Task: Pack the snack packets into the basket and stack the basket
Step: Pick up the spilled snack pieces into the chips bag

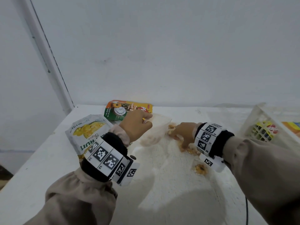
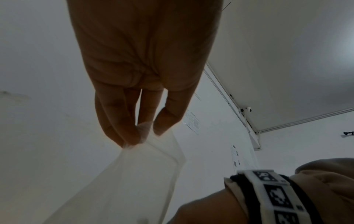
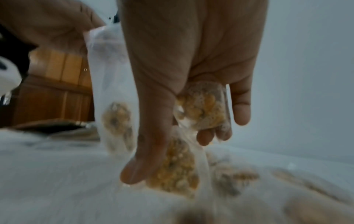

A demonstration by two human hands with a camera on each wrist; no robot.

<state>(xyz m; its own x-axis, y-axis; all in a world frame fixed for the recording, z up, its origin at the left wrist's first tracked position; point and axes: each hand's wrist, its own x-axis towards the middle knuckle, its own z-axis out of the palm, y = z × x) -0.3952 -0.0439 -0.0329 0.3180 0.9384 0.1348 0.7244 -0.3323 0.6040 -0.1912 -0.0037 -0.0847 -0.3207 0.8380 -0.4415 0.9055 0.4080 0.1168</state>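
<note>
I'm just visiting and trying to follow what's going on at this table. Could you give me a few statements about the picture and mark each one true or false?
1. The left hand pinches the top of a clear plastic bag. True.
2. The right hand is empty. False: its fingers curl round a small clear packet of yellow snacks.
3. The white basket stands at the table's right edge. True.
4. The basket is empty. False: colourful packets show through its lattice wall.
5. The white fruit chips pouch lies inside the basket. False: it lies on the table, beside the left wrist.
</note>
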